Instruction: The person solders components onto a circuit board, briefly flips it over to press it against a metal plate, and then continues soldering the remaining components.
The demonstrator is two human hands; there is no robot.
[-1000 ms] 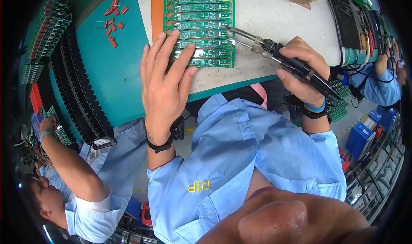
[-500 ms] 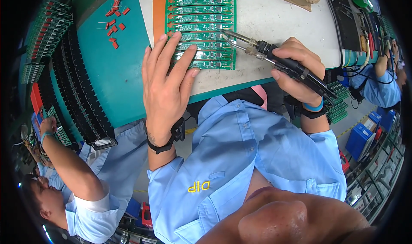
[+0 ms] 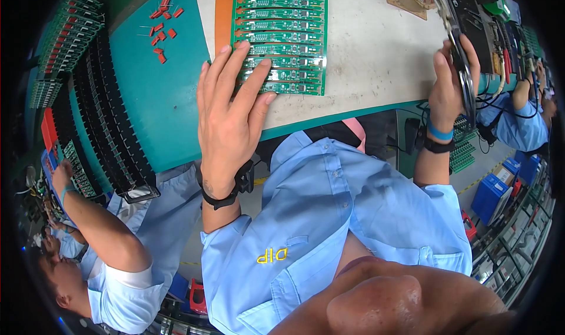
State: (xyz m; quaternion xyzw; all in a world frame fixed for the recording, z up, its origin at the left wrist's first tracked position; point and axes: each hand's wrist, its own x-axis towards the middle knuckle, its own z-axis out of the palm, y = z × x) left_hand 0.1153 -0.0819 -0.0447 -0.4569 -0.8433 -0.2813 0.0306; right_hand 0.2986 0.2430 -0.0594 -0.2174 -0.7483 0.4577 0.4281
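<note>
We rest our left grip (image 3: 229, 126), fingers spread, on the green circuit-board panel (image 3: 281, 25); our right grip (image 3: 447, 93) holds the soldering iron (image 3: 466, 88) well apart from it.

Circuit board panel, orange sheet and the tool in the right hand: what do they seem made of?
Circuit board panel: probably rigid laminate, glossy green coating, from its sheen and even colour.
Orange sheet: smooth, matte, evenly coloured; card or plastic, can't tell which.
Tool: likely black plastic handle, metal front, from dark body and grey shine, though blurred.
</note>
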